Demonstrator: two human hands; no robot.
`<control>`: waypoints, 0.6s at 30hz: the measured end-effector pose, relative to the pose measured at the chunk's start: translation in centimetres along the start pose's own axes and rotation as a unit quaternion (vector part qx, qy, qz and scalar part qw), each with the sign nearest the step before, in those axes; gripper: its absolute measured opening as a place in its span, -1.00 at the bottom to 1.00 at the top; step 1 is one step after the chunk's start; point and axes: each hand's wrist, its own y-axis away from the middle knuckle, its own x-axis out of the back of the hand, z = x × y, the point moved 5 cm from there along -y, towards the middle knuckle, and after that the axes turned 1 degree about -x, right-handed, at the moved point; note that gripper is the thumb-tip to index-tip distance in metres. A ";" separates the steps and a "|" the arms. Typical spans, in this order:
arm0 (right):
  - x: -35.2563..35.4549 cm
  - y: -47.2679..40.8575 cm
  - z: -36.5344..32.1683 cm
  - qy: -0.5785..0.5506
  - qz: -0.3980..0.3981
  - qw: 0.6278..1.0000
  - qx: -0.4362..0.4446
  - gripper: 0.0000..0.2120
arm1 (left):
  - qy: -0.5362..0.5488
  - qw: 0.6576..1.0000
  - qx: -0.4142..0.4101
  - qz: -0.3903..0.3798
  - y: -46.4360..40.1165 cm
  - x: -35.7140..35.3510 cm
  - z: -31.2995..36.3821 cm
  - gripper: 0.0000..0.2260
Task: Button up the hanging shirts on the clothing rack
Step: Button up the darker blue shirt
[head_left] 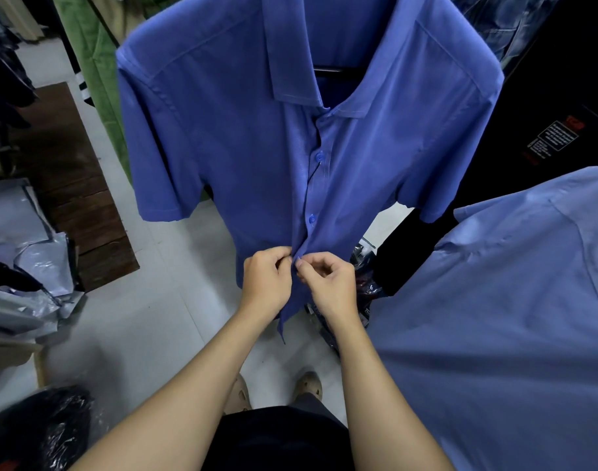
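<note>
On my left, grey plastic bags (22, 232) lie heaped on the floor and a green garment (103, 79) hangs beside the blue shirt (229, 137), which hangs from the rack right in front of me. My left hand (265, 277) is closed on the left edge of its placket (306, 202), fingers curled and pinching the cloth low on the front. Above my hands two buttons look done: the upper button (319, 156) and the lower button (312, 219). My right hand (328, 283) pinches the opposite edge, thumb and forefinger pressed together at the seam, touching my left hand. I judge I am on the third button down; the button itself is hidden under my fingers. Next I need to push it through its hole, then slide both hands lower. To my right hangs a paler blue shirt (511, 300), which I take to be next.
</note>
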 end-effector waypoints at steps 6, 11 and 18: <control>-0.4 0.5 -0.6 0.051 0.047 0.997 0.023 -0.96 | 0.025 0.999 0.046 0.004 0.6 0.2 0.7 -0.82; -0.3 0.9 -1.1 0.070 0.040 0.995 0.060 -0.94 | 0.014 1.000 0.026 0.005 0.1 0.6 0.7 -0.79; -0.2 0.8 -1.7 0.146 0.041 0.979 0.139 -0.93 | -0.047 0.999 0.005 0.003 -0.4 0.4 0.8 -0.68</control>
